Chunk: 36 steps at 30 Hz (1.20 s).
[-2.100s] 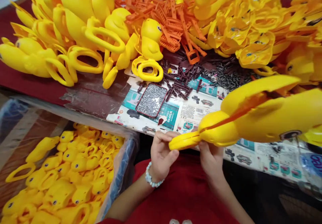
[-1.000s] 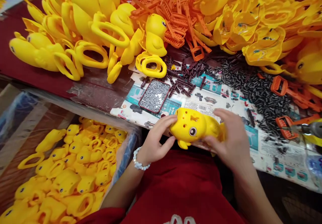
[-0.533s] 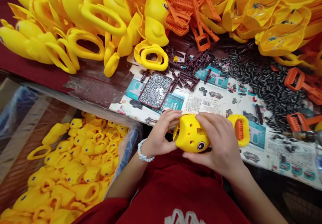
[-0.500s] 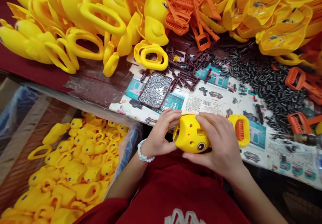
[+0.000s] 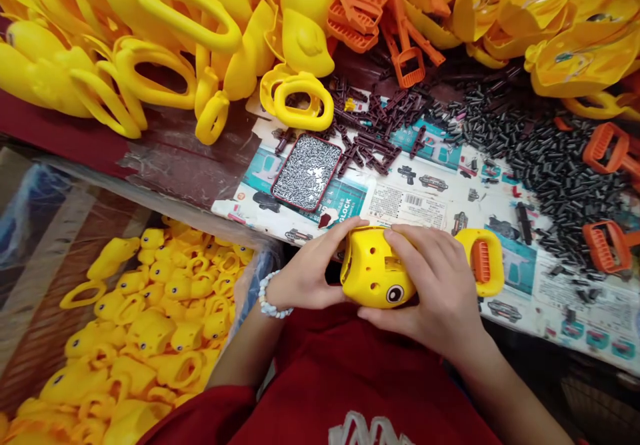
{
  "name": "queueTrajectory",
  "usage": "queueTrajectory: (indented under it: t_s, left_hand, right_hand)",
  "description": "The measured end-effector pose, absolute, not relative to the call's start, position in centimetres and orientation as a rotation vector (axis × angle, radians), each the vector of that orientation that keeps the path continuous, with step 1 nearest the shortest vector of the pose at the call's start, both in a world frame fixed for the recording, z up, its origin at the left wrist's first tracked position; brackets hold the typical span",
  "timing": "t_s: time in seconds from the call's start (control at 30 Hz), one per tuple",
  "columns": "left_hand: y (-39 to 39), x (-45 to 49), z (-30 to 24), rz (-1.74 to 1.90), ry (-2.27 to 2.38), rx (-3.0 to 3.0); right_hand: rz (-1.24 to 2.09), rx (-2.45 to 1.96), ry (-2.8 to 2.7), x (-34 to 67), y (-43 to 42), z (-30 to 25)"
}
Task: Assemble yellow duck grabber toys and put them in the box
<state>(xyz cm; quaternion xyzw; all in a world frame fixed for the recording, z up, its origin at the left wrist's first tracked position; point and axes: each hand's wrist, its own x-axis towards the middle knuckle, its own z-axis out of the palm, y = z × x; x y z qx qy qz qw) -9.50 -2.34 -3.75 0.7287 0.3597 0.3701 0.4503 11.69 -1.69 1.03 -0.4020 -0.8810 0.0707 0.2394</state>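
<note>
Between my two hands, at the table's front edge, is a yellow toy duck (image 5: 376,273) with a painted eye, small holes and a slot in its side. My right hand (image 5: 435,278) wraps over its body from the right, thumb below and fingers on top. At the duck's left end, my left hand (image 5: 315,268) grips with fingers above and thumb beneath. Past my right hand sticks out the duck's looped handle (image 5: 494,265), with an orange ribbed trigger (image 5: 481,261) inside. The duck's far side is hidden.
A tray of small screws (image 5: 307,173) lies on the printed cardboard (image 5: 400,198). Dark pins (image 5: 373,145), a heap of black cylinders (image 5: 545,171), orange triggers (image 5: 410,65) and yellow duck shells (image 5: 165,71) cover the back. At lower left, a lined box (image 5: 257,285) holds many ducks (image 5: 150,331).
The view has shifted slightly, and the electric screwdriver at the right edge has left the picture. Both hands still hold the duck, which has turned only a little.
</note>
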Motion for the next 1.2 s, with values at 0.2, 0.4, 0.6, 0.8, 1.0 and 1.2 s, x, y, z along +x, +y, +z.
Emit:
queueTrajectory:
  t_s: [0.2,0.4,0.6,0.8,1.0,1.2]
  left_hand:
    - [-2.2,-9.2,-4.2,0.958,0.879,1.724]
    - [-2.0,-9.3,-3.6,0.890,0.881,1.832]
    - [-2.5,-9.7,-1.6,0.636,0.932,1.961]
    - [-3.5,-8.1,-0.2,0.737,1.254,1.754]
    - [-3.4,-7.8,-0.3,1.055,0.869,1.969]
    - [-3.7,-5.7,-1.2,1.138,1.157,1.676]
  right_hand:
    - [0.167,-1.173,-2.420,11.5,-1.8,1.1]
    - [0.117,-1.194,-2.517,11.5,-2.1,1.5]
    - [0.026,-1.257,-2.582,11.3,-2.7,1.4]
    - [0.188,-1.176,-2.449,12.0,-3.1,1.8]
    - [0.250,-1.182,-2.353,13.8,-1.1,3.1]
    - [0.135,-1.190,-2.222,12.9,-1.5,2.2]
